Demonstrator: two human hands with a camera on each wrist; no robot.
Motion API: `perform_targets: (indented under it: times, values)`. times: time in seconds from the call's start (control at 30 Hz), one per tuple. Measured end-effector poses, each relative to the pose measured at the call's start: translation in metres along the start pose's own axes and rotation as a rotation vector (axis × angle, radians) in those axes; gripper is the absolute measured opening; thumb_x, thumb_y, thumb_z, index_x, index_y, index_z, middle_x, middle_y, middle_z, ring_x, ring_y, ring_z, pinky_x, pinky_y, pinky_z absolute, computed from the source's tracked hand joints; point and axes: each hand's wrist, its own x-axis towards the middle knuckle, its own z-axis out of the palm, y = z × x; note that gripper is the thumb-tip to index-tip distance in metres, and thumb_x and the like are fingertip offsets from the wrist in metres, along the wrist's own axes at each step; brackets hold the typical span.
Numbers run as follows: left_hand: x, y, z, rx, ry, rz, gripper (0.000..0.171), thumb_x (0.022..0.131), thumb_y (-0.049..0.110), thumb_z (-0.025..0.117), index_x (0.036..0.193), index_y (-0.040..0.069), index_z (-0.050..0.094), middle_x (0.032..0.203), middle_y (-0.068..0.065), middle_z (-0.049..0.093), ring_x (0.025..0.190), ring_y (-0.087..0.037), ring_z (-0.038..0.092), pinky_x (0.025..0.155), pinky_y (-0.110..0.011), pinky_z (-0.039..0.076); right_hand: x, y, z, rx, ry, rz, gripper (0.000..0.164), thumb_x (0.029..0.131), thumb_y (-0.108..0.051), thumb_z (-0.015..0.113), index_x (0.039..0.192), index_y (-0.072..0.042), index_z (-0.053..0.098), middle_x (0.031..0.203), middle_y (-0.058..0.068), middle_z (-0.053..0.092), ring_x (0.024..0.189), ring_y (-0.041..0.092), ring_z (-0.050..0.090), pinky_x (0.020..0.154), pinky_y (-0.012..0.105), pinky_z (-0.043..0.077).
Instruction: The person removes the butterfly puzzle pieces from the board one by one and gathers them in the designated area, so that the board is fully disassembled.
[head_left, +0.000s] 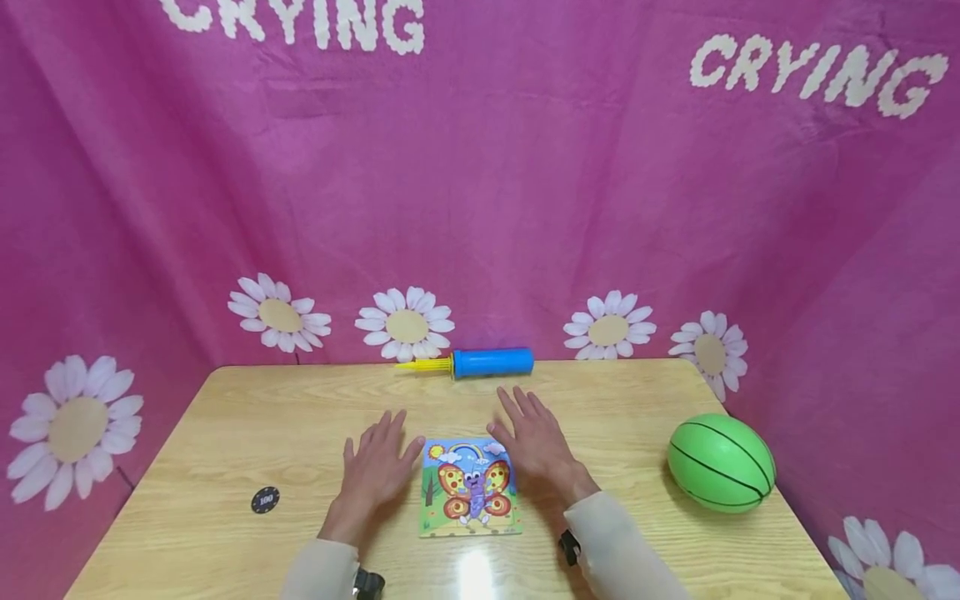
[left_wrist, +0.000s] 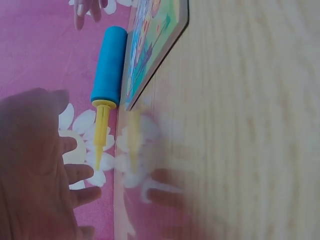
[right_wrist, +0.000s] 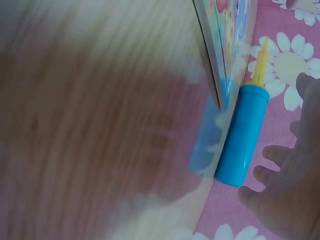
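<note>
A square butterfly jigsaw puzzle (head_left: 471, 492) lies flat on the wooden table, its pieces set together in one picture. My left hand (head_left: 378, 467) hovers over the table at the puzzle's left side, fingers spread and holding nothing. On the other side my right hand (head_left: 542, 446) has its fingers extended, and its palm overlaps the puzzle's right edge in the head view. Both wrist views show the spread fingers apart from the puzzle's thick board edge (left_wrist: 172, 45). Beyond the hands, a blue hand pump (head_left: 491, 362) with a yellow nozzle (right_wrist: 261, 67) lies at the table's back edge.
A green ball (head_left: 722, 462) with black lines sits near the table's right edge. To the left lies a black poker chip (head_left: 265, 500) marked 100. A pink curtain (head_left: 487, 192) with daisies and white lettering hangs behind the table (head_left: 225, 433).
</note>
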Motion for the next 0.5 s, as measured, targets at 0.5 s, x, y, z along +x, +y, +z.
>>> perform_targets:
  times: [0.5]
  values:
    - [-0.013, -0.002, 0.012, -0.044, -0.071, 0.069, 0.062, 0.097, 0.045, 0.051, 0.149, 0.014, 0.037, 0.157, -0.012, 0.034, 0.145, -0.036, 0.029, 0.116, -0.065, 0.014, -0.001, -0.013, 0.015, 0.080, -0.045, -0.065, 0.064, 0.101, -0.048, 0.041, 0.156, -0.022, 0.021, 0.158, 0.013, 0.030, 0.147, 0.034, 0.026, 0.120, 0.051, 0.021]
